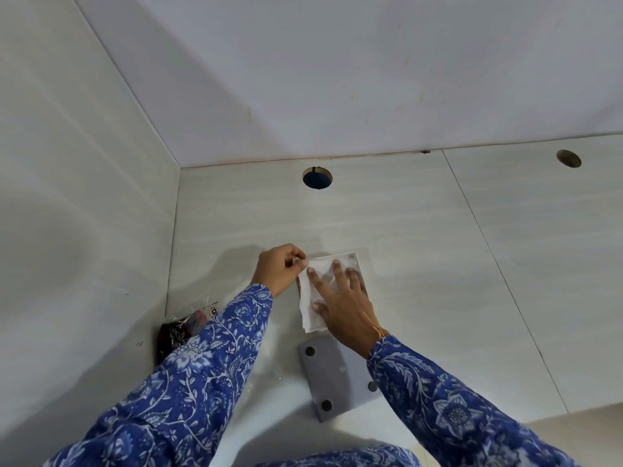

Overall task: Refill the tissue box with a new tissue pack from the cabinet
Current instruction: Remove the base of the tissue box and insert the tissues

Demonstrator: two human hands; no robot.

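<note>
A stack of white tissues (312, 308) lies half inside a clear square tissue box (356, 261) on the pale surface. My left hand (278, 269) pinches the stack's upper left corner between thumb and fingers. Flat on top of the stack rests my right hand (344, 306), fingers spread, pressing it down. The grey lid of the box (328, 375), with round dark pads at its corners, lies just below the stack, partly under my right sleeve.
A crumpled clear plastic wrapper with dark print (183, 326) sits in the left corner beside my left sleeve. Two round holes, one (317, 177) above the box and another (568, 158) at the far right, pierce the back panel. Pale walls close in left and behind.
</note>
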